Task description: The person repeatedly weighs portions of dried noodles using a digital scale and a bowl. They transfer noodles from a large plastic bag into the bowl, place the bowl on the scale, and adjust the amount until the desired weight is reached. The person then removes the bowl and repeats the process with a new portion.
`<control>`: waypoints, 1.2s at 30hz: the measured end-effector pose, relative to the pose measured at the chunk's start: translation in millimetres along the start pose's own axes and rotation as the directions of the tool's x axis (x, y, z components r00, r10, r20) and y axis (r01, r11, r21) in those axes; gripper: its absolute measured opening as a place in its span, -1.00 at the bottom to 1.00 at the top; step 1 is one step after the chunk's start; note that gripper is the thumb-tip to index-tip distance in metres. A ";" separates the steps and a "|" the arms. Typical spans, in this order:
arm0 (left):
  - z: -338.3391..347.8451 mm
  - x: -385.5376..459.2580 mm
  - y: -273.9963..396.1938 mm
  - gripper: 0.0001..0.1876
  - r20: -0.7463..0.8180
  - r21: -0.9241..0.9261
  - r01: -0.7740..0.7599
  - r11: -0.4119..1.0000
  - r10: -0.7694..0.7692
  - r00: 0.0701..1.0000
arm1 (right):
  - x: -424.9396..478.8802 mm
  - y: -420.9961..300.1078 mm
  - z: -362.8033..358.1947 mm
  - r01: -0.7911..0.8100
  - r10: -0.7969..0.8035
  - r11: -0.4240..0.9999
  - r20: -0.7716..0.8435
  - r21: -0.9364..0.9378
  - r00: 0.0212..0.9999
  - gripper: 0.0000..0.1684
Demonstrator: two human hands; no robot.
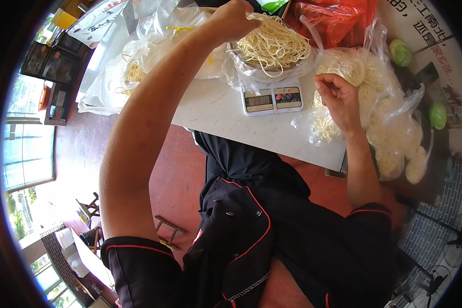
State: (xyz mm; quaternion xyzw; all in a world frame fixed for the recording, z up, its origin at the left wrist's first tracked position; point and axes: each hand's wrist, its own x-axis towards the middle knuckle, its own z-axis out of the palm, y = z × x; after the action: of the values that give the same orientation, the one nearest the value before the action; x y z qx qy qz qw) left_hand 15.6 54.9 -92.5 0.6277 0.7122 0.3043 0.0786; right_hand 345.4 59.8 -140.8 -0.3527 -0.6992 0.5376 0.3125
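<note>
My left hand (236, 21) reaches to the far side of the table and touches or hovers at the edge of a heap of pale noodles (275, 44). Its fingertips are partly hidden, so whether it grips any strands cannot be told. The heap rests in a bowl lined with clear plastic, on a white digital kitchen scale (272, 101) with a lit display. My right hand (339, 98) is held over a clear plastic bag of noodles (369, 88), its fingers curled in and nothing visible in them.
Another open plastic bag (107, 84) with some noodles lies at the left. A red plastic bag (331, 23) sits at the back. Two green round objects (400, 52) are at the right. The pale tabletop's (223, 104) front edge runs before my body. A small wooden stool (169, 233) stands on the red floor.
</note>
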 end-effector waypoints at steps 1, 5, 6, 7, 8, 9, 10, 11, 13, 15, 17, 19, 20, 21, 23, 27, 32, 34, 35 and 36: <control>0.9 0.8 -1.9 -0.64 -0.020 0.007 -0.041 0.999 0.041 0.999 | 0.7 0.5 -0.2 -0.002 0.002 1.000 0.001 0.008 1.000 -0.78; -1.1 -1.8 5.0 -0.58 -0.134 0.085 0.001 0.996 0.011 0.991 | 1.1 0.8 0.8 0.017 -0.017 1.000 0.000 -0.026 1.000 -0.76; -1.1 -1.6 5.4 -0.58 -0.120 0.088 0.003 0.996 0.007 0.993 | 0.5 2.0 1.2 0.007 -0.007 1.000 0.006 -0.030 1.000 -0.76; -1.1 -0.3 6.3 -0.58 -0.106 0.091 0.006 0.996 0.004 0.994 | 0.4 2.6 1.2 -0.002 0.003 0.999 0.013 -0.033 1.000 -0.76; 1.1 1.1 5.9 -0.56 -0.072 0.105 -0.054 0.993 0.062 0.995 | 0.8 2.8 -0.5 -0.019 0.020 0.999 0.025 -0.045 0.999 -0.75; 5.5 0.6 3.9 -0.55 -0.036 0.119 -0.111 0.987 0.116 0.993 | 0.6 3.2 0.0 -0.020 0.021 0.999 0.024 -0.039 0.999 -0.75; 11.3 -1.4 2.2 -0.52 -0.032 0.089 -0.165 0.982 0.168 0.985 | 0.6 3.4 0.7 -0.021 0.022 0.999 0.024 -0.033 0.999 -0.75; 16.8 -3.6 0.4 -0.52 -0.027 0.101 -0.163 0.981 0.167 0.986 | 1.1 3.6 1.4 -0.022 0.022 0.999 0.023 -0.027 0.999 -0.76; 24.9 -7.8 4.5 -0.50 -0.011 0.117 -0.165 0.979 0.167 0.986 | 0.9 5.4 1.5 0.003 -0.003 1.000 0.024 -0.015 1.000 -0.76; 23.8 -6.5 8.6 -0.63 -0.006 0.139 -0.117 0.983 0.119 0.993 | 0.1 5.5 -0.1 0.006 -0.006 1.000 0.028 -0.023 1.000 -0.77; 15.1 -3.8 12.1 -0.70 0.030 0.148 -0.068 0.987 0.064 0.998 | -1.0 3.7 -2.6 -0.014 0.015 0.999 0.033 -0.048 0.999 -0.78; 0.6 -3.9 16.9 -0.76 0.009 -0.009 -0.076 0.997 0.076 0.997 | -1.5 2.8 -3.7 -0.009 0.010 0.999 0.025 -0.045 1.000 -0.78; -5.8 -3.7 19.9 -0.78 -0.002 -0.087 -0.080 0.993 0.080 0.997 | -1.8 2.8 -3.9 -0.006 0.007 0.999 0.021 -0.044 1.000 -0.78; -11.5 -2.7 23.4 -0.79 -0.030 -0.105 -0.119 0.987 0.117 0.993 | -1.7 2.7 -4.0 -0.004 0.005 0.999 0.022 -0.044 1.000 -0.78; -21.9 -0.9 30.5 -0.80 -0.088 -0.136 -0.198 0.971 0.187 0.978 | -1.4 2.4 -3.4 0.001 0.000 0.999 0.026 -0.045 1.000 -0.77; -59.0 1.4 74.3 -0.78 -0.089 -0.187 -0.105 0.977 0.090 0.992 | -0.2 -2.2 0.4 0.025 -0.023 0.997 0.024 -0.074 0.999 -0.75; -78.3 6.3 103.8 -0.79 -0.166 -0.416 -0.176 0.892 0.116 0.979 | -1.5 -3.8 -0.2 0.027 -0.027 0.995 -0.003 -0.093 1.000 -0.76; -89.8 5.9 112.2 -0.78 -0.249 -0.391 -0.236 0.890 0.145 0.958 | -0.6 -3.5 1.2 0.056 -0.055 0.991 0.008 -0.119 0.998 -0.76; -95.3 4.6 114.9 -0.77 -0.289 -0.376 -0.265 0.888 0.159 0.944 | 0.3 -3.7 1.8 0.071 -0.069 0.989 0.014 -0.132 0.997 -0.76; -98.7 1.1 118.3 -0.78 -0.303 -0.476 -0.295 0.828 0.160 0.939 | -0.5 -3.8 0.9 0.055 -0.054 0.990 0.010 -0.127 0.998 -0.76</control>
State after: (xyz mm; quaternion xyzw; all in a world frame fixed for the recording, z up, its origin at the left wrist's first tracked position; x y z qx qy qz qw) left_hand 66.7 26.0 50.0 0.6212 0.5282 0.5672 0.1160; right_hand 344.3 58.2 -137.4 -0.3511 -0.7425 0.4841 0.3019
